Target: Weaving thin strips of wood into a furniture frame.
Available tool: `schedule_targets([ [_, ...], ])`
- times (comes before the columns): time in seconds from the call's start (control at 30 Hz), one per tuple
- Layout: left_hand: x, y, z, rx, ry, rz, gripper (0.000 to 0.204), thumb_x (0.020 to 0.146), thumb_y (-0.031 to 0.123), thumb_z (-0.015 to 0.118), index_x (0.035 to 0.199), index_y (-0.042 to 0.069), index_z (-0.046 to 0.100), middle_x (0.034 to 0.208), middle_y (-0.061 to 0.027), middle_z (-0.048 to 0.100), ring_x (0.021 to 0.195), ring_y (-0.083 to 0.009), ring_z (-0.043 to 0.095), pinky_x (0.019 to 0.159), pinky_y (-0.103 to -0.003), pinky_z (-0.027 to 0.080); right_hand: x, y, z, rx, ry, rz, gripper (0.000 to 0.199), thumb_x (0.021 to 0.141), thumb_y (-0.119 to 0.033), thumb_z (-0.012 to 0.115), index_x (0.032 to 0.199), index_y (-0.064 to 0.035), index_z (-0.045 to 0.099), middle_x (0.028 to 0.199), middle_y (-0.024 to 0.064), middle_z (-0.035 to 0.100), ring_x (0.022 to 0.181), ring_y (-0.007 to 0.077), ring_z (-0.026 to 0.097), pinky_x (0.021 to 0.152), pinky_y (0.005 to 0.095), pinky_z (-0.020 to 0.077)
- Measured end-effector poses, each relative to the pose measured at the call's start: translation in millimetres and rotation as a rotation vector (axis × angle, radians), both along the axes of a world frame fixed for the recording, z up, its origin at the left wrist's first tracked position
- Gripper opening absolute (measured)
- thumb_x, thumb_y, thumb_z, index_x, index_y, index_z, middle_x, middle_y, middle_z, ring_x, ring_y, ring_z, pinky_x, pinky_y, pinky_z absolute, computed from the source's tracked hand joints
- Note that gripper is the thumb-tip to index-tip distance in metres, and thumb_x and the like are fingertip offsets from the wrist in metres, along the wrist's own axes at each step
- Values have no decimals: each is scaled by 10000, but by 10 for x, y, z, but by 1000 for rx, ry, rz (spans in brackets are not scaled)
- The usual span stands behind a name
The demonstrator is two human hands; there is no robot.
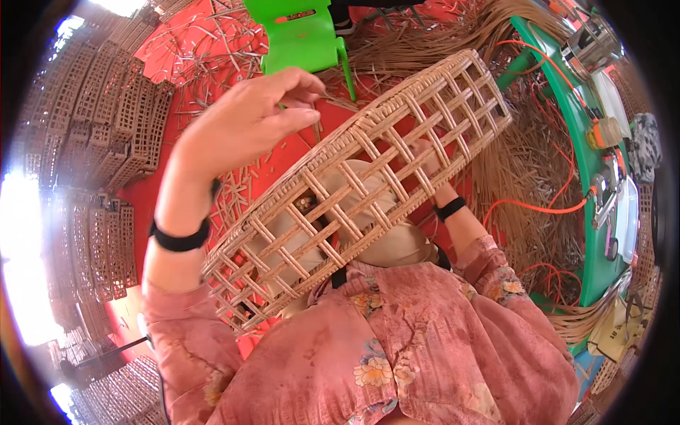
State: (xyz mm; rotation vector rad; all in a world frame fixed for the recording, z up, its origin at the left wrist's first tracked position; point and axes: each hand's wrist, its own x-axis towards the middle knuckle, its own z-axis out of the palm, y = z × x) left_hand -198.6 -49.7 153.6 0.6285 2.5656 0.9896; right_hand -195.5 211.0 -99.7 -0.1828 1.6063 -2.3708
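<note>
A long woven basket [347, 202] of brown flat strands, with an open lattice side and a braided rim, lies tilted across my lap, rising to the right. My left hand [258, 117] is raised beyond the basket's upper rim, its fingers bent and the thumb apart from them, with nothing seen between. Behind the lattice, partly hidden by the strands, my right hand [426, 159] holds the basket near its right part. Dark bands circle both wrists. My knees show through the gaps in the weave.
A green plastic chair [301, 39] stands ahead. On the right, a green table [577, 212] bears a metal pot [591, 48], a jar [605, 132] and an orange hose [538, 210]. Loose strands [510, 170] heap beside it. Stacked woven baskets [92, 106] line the left. Scraps litter the red floor.
</note>
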Motion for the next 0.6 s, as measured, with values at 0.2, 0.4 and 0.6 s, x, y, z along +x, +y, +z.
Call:
schedule_targets([
  [0.2, 1144, 419, -6, -513, 417, -147, 734, 815, 307, 758, 1414, 26, 440, 1462, -202, 425, 1334, -369, 428, 1103, -513, 332, -229, 758, -1110, 1127, 308, -1, 297, 946, -328, 607, 1073, -73, 689, 1034, 100, 717, 873, 275, 698, 739, 418, 571],
  [0.4, 1405, 533, -606, -520, 407, -40, 989, 671, 318, 838, 1488, 35, 356, 1562, -198, 297, 1440, -372, 303, 1158, -560, 229, -409, 642, -1594, 1253, 493, -1, 290, 931, -365, 607, 976, -98, 713, 966, 106, 730, 821, 306, 701, 715, 453, 562],
  [0.6, 693, 5, -514, -607, 521, 10, 1036, 658, 229, 824, 1525, 63, 283, 1569, -181, 298, 1464, -356, 278, 1188, -528, 189, -308, 1055, -1331, 1360, 396, -174, 367, 913, -385, 598, 808, -41, 671, 821, 218, 663, 812, 425, 642, 708, 523, 498],
])
